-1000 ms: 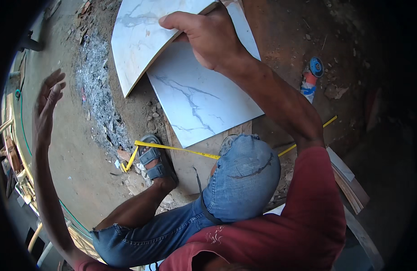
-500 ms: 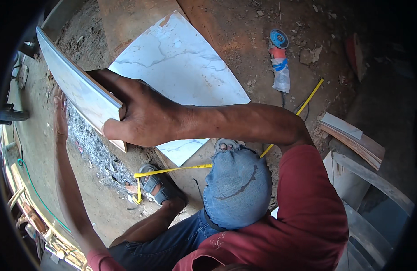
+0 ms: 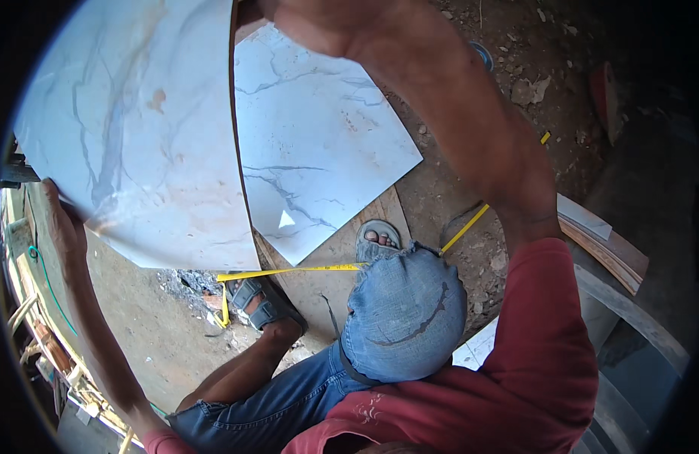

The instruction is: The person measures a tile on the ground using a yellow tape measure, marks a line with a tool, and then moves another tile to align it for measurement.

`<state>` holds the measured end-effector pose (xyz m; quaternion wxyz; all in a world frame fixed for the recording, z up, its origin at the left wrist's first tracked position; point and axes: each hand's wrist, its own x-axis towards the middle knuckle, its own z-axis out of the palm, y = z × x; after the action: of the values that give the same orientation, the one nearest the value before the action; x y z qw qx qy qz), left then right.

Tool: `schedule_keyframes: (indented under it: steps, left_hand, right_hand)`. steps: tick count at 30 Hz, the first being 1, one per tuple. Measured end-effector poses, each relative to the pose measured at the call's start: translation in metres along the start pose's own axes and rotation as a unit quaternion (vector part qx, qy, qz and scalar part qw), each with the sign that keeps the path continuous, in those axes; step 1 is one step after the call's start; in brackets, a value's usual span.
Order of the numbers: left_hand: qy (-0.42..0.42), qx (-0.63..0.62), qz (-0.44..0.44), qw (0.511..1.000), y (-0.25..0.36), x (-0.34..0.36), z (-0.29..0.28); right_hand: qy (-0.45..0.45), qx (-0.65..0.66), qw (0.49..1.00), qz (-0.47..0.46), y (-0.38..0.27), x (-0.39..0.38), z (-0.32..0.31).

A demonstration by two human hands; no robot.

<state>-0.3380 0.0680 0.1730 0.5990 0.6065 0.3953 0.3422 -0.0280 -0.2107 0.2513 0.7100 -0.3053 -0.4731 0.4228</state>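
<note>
A large white tile (image 3: 152, 144) with grey marble veins is tilted up, its patterned face toward me. My left hand (image 3: 64, 227) grips its lower left edge, the fingers partly behind it. At the tile's upper right edge, my right hand (image 3: 311, 19) is closed on it; that hand is blurred and cut off by the top of the picture. A second marble-patterned tile (image 3: 319, 151) lies on the ground to the right, partly covered by the held one. A yellow measuring tape (image 3: 296, 270) stretches across in front of my knee, near the held tile's bottom corner.
Behind my right forearm, only the blue disc (image 3: 482, 55) of an angle grinder shows. Cut tile strips (image 3: 603, 238) are stacked at the right. Ash (image 3: 186, 284) lies beside my left sandal (image 3: 258, 303). Wood scraps (image 3: 58, 363) and a green cord (image 3: 54, 295) are at the far left.
The held tile has turned from edge-on to face me and now covers much of the upper left. My right hand has risen toward the top; my left hand has moved lower and left.
</note>
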Motion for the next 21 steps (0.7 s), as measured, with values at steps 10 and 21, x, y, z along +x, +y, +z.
schedule_keyframes:
  steps: [10,21]
  left_hand:
    - [0.05,0.224,-0.178,0.957,-0.053,-0.034,0.085]
    - [0.149,0.019,-0.288,0.946,-0.192,-0.15,0.15]
  right_hand:
    - [0.34,-0.147,0.904,0.212,0.171,-0.179,0.012]
    - [0.333,-0.439,0.79,0.271,0.205,-0.249,-0.084]
